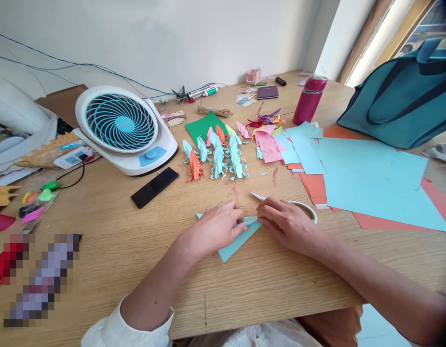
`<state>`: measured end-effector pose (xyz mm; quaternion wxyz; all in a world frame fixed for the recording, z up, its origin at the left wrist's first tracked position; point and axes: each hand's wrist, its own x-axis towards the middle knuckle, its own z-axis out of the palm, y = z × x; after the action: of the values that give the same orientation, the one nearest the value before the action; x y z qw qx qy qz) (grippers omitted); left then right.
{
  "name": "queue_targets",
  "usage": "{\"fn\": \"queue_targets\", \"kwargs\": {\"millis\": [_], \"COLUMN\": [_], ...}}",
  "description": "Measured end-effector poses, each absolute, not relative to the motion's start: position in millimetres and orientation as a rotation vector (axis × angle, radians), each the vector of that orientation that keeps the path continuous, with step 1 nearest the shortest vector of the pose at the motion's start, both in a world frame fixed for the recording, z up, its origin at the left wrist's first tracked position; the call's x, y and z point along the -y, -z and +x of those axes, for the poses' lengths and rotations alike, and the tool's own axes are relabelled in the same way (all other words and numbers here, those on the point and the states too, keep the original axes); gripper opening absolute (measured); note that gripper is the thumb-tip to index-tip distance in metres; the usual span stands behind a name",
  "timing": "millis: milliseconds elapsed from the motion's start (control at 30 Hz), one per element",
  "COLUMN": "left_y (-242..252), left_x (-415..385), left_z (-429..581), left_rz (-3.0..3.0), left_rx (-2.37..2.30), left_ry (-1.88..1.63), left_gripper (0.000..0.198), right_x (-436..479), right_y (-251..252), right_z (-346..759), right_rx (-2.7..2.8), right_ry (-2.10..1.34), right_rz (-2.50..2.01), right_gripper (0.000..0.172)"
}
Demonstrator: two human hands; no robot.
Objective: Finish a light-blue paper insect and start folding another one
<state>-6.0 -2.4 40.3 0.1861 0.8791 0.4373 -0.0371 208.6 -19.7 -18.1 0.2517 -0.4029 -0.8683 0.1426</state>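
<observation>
A sheet of light blue paper (pixel 232 249), folded with pointed corners, lies on the table in front of me. My left hand (pixel 217 227) rests over it, fingers curled and thumb pressing along the fold. At the paper's right end, my right hand (pixel 290 226) pinches the edge between thumb and fingers. Just behind the right hand lies a pair of scissors (pixel 309 210) with a white handle, its blade pointing left and partly hidden. Beyond the hands stand several folded paper figures, among them a light blue one (pixel 237 166) and an orange one (pixel 195 167).
To the right spread large light blue sheets (pixel 371 166) over orange paper (pixel 311 187). A pink bottle (pixel 309 101) and a teal bag (pixel 399 101) stand behind. On the left are a white fan (pixel 150 144) and a black phone (pixel 155 187). Green paper (pixel 201 126) lies beyond the figures.
</observation>
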Motion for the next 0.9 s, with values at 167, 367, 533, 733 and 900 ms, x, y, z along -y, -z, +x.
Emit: {"fn": "queue_targets", "kwargs": {"millis": [167, 367, 533, 733, 900], "left_y": [-32.9, -34.6, -34.8, -38.1, -44.1], "left_x": [-10.4, -10.6, -5.0, 0.9, 1.3], "left_z": [-13.5, -11.0, -7.8, -2.6, -3.7], "left_rz": [2.314, 2.284, 2.303, 2.331, 2.345], "left_rx": [-1.07, -1.058, -1.08, -1.09, -1.079], "left_ry": [-0.097, -0.283, -0.446, -0.498, -0.495], "left_gripper": [0.014, 0.007, 0.003, 0.007, 0.006], "right_x": [18.9, 14.2, 10.7, 11.0, 10.6], "right_y": [12.6, 16.7, 19.2, 20.1, 24.9], "right_z": [210.2, 213.3, 215.1, 216.2, 218.2], "right_rx": [2.192, 1.959, 1.834, 1.79, 1.731], "right_ry": [-0.584, -0.779, -0.916, -0.932, -0.995], "right_rz": [-0.99, -1.035, -1.085, -1.076, -1.035], "right_gripper": [0.011, 0.008, 0.007, 0.01, 0.013]}}
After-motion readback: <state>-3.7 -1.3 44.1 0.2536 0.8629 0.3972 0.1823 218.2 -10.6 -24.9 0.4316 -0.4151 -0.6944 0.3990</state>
